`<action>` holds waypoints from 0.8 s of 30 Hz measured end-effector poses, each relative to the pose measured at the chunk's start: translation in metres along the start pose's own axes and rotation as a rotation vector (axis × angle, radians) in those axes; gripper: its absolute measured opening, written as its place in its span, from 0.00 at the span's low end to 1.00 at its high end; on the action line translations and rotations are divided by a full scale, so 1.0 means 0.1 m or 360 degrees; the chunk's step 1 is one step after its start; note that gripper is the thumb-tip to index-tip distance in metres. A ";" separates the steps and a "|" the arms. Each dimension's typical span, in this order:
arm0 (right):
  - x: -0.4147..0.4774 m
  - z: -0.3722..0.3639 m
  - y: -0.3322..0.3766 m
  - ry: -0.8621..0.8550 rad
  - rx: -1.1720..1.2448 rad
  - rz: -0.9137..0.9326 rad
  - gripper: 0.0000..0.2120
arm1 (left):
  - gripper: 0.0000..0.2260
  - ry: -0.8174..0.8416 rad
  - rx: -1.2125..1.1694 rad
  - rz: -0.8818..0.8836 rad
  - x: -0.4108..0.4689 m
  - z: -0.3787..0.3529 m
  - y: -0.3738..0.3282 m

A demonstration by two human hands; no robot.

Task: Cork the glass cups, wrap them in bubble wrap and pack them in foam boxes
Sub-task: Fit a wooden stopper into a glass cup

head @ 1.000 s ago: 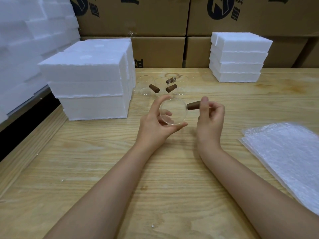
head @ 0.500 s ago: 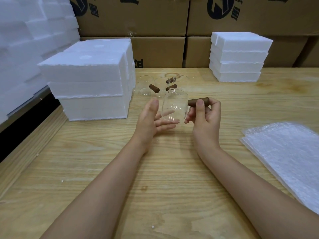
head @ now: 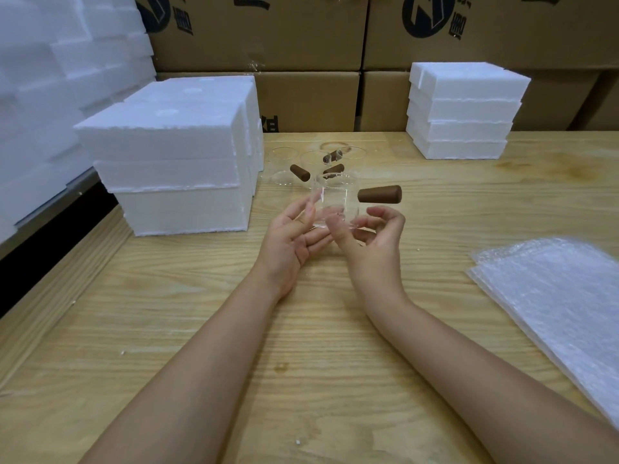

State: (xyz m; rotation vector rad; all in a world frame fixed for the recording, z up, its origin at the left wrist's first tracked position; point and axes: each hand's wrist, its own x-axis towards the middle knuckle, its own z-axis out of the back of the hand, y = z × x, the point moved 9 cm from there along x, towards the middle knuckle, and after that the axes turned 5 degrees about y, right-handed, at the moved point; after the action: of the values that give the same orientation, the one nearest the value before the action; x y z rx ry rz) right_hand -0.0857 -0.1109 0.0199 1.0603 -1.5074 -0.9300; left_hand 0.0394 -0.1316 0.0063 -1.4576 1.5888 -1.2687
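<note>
- The clear, round glass cup point(head: 333, 200) stands upright between both hands, mouth up, its base low against the left hand point(head: 294, 236), whose fingers point(head: 310, 209) are spread loosely along the cup's left wall rather than clamped
- The brown, tapered cork stopper point(head: 380, 194) lies horizontal just right of the cup's rim, narrow end pointing left towards the cup; it appears free of any grip, above the right hand point(head: 375, 239)
- The right hand's fingers point(head: 385, 217) are curled but apart, holding nothing I can make out
- The right hand is nearer the cork; my judgement is that the cork must be retaken and turned narrow end down over the mouth
- All this sits above the pale wooden worktop point(head: 201, 329)
</note>
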 end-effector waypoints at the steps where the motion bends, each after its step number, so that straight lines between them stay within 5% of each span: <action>1: 0.01 0.00 -0.03 -0.0002 0.0003 -0.0026 0.22 | 0.23 0.0024 0.0019 0.0007 0.00 -0.02 0.00; 9: 0.05 0.02 -0.06 -0.0014 0.0101 -0.0055 0.16 | 0.22 0.0035 0.0016 0.0010 0.00 -0.05 -0.02; 15: 0.04 -0.13 -0.10 0.0191 0.0559 -0.0205 0.19 | 0.23 0.0108 0.0022 0.0011 0.00 -0.09 -0.02; 19: 0.04 -0.15 -0.15 0.0215 0.0793 -0.0319 0.08 | 0.21 0.0145 0.0034 -0.0023 -0.01 -0.11 -0.05; 24: 0.04 -0.14 -0.15 0.0170 0.0616 -0.0312 0.07 | 0.25 0.0071 0.0020 -0.0127 0.00 -0.07 -0.09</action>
State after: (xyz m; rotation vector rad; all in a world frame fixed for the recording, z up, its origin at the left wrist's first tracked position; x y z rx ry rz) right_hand -0.0697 -0.1196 0.0093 1.5347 -1.5487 -0.7130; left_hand 0.0367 -0.1297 0.0174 -1.5078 1.5626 -1.3624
